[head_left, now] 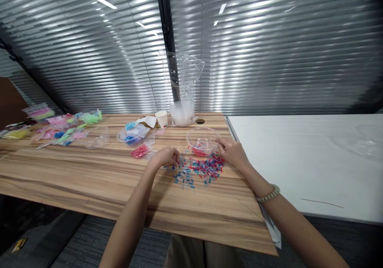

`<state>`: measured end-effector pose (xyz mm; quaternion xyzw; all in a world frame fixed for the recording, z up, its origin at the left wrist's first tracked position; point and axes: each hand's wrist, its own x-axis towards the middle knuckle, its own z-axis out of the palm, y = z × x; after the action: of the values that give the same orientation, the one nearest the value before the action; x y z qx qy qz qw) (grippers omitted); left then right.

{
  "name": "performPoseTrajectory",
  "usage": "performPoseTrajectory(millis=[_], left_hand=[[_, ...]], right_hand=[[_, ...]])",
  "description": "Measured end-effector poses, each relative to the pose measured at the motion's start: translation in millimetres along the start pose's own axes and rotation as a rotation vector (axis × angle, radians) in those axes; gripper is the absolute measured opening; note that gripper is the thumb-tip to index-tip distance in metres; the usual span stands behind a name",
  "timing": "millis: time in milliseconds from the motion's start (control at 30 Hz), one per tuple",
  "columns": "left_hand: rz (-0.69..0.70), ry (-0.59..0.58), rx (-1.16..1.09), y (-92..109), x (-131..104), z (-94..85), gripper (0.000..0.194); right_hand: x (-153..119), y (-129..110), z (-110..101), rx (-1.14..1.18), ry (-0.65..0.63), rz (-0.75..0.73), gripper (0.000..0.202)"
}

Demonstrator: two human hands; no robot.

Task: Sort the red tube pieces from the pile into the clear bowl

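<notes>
Small red, blue and clear tube-like pieces lie in a loose pile on the wooden table. At the pile's left edge, my left hand is closed with the fingertips pinched, close to blue and clear pieces; a speck of red shows at the fingertips, too small to name. My right hand grips the rim of a clear plastic bowl just behind the pile. Red pieces show in the bowl. The bowl seems slightly tilted, and whether its base touches the table I cannot tell.
Left of my hands lie a bag of red pieces and a clear container with blue contents. Behind stand a paper cup and a tall clear bag. Colourful packets and a clear bowl lie farther left. A white table adjoins.
</notes>
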<state>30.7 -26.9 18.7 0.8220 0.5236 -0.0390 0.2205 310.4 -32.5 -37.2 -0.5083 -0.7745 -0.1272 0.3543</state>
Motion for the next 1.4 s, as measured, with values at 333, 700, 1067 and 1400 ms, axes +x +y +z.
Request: performPoseTrajectory(millis=[333,700,1067,1400], left_hand=[[-0.034,0.0,0.001,7,-3,-2.3,0.014],[0.003,0.086,-0.02,3,1,-0.2,0.01],[0.071,0.225,-0.065,2,6,0.5,0.011],[0.154,0.541,-0.259,16,0,-4.3,0.007]], right_hand=[[0,-1,-2,-0.01,-0.034,0.015,0.025],[1,-2,-4,0.002,-0.063,0.038,0.027],[1,-3,-4,-0.007,-0.053,0.04,0.028],[0,0,0,-0.011,-0.047,0.032,0.026]])
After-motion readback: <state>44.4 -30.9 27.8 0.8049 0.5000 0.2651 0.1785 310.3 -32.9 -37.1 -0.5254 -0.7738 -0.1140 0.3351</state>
